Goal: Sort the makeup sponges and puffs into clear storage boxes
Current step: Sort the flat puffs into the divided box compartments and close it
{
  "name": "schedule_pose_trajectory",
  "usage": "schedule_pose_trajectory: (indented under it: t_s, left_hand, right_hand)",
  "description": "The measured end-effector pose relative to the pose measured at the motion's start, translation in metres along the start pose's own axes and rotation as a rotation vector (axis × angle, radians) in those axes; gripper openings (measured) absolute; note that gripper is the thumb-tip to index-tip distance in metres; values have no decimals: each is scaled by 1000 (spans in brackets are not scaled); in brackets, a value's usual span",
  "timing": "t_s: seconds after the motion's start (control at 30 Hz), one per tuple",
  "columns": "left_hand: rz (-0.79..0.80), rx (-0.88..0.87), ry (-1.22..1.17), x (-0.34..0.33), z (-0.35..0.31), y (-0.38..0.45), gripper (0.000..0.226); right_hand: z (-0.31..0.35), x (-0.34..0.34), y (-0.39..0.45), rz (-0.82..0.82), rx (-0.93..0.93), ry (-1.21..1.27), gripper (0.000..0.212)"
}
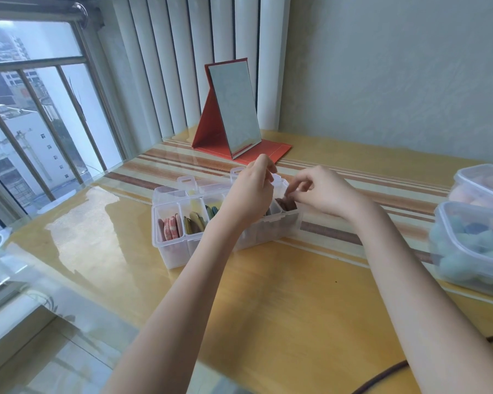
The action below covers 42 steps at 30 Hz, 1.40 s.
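A: Your right hand [322, 191] pinches the brown puffs [287, 204] in the end compartment, probably seating them upright.

B: Left hand [251, 189]?

A: Curled over the divided clear box [171, 251], fingertips hidden; can't tell what it holds. Likely steadying. Pink puffs [170, 227] and olive puffs [193, 223] stand on edge to save room.

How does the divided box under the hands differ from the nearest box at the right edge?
The divided box is partitioned, holding flat puffs upright in rows; the right-edge box is one undivided tub of jumbled bluish sponges. The divided box is long and narrow; the other looks broader. Both are clear plastic on the table.
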<state>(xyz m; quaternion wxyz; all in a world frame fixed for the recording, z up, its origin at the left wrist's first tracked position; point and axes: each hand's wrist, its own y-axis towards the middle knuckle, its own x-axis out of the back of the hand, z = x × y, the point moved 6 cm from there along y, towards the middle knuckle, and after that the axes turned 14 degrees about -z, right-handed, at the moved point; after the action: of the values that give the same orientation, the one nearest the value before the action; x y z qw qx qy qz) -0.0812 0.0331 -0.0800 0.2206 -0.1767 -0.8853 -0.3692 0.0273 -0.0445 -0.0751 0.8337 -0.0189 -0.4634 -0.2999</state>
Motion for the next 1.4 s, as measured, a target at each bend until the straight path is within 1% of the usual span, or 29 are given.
schedule_pose_trajectory:
  t_s: [0.1, 0.17, 0.23, 0.3, 0.43, 0.47, 0.57, 0.67, 0.73, 0.87, 0.97, 1.03, 1.1, 1.2, 1.27, 1.33, 1.37, 1.4]
  left_hand:
    - [16, 11, 11, -1, 0, 0, 22]
    - [23, 17, 8, 0, -1, 0, 21]
    - [26, 20, 4, 0, -2, -1, 22]
    - [23, 19, 3, 1, -2, 0, 23]
    - [18, 23, 0, 0, -2, 0, 23]
    - [18, 20, -4, 0, -2, 0, 22]
    - [11, 9, -6, 1, -3, 0, 21]
    - [3, 17, -20, 1, -2, 1, 23]
    - [9, 18, -18, 0, -1, 1, 24]
    - [1, 12, -36, -1, 0, 1, 26]
    - [-18, 4, -47, 1, -1, 2, 24]
    - [-16, 4, -49, 0, -2, 2, 27]
    - [-1, 17, -64, -4, -5, 3, 29]
    - [50, 54, -167, -17, -20, 1, 29]
    - [107, 40, -233, -30, -36, -2, 30]
    - [176, 13, -293, -44, -53, -7, 32]
    - [201, 7, -331, -47, -59, -7, 33]
    - [205, 15, -372, -46, -63, -6, 33]
  right_hand:
    - [-1, -10, 0, 66, -9, -9, 4]
    - [0, -11, 0, 65, 4, 5, 10]
    - [0, -6, 2, 36, -7, 76, 19]
    - [-2, -6, 1, 36, -32, 125, 18]
    - [-1, -20, -3, 135, -70, 41, 18]
    - [0, -20, -4, 138, -86, 46, 19]
    - [-2, -16, -5, 167, -135, 107, 31]
    - [-4, -22, -9, 238, -185, 114, 32]
    - [-3, -27, -11, 252, -197, 102, 34]
    - [-5, -33, -10, 217, -270, 132, 25]
    - [-4, -31, -10, 174, -250, 106, 26]
    - [-2, -29, -10, 137, -221, 48, 32]
    - [-4, -27, -10, 115, -199, -84, 31]
    - [-12, -12, -15, 96, -247, -250, 24]
    - [-24, 0, -22, 94, -293, -328, 26]
    - [-39, 12, -28, 49, -332, -404, 20]
    - [-47, 16, -32, 8, -349, -406, 16]
    - [-55, 19, -36, -28, -369, -355, 17]
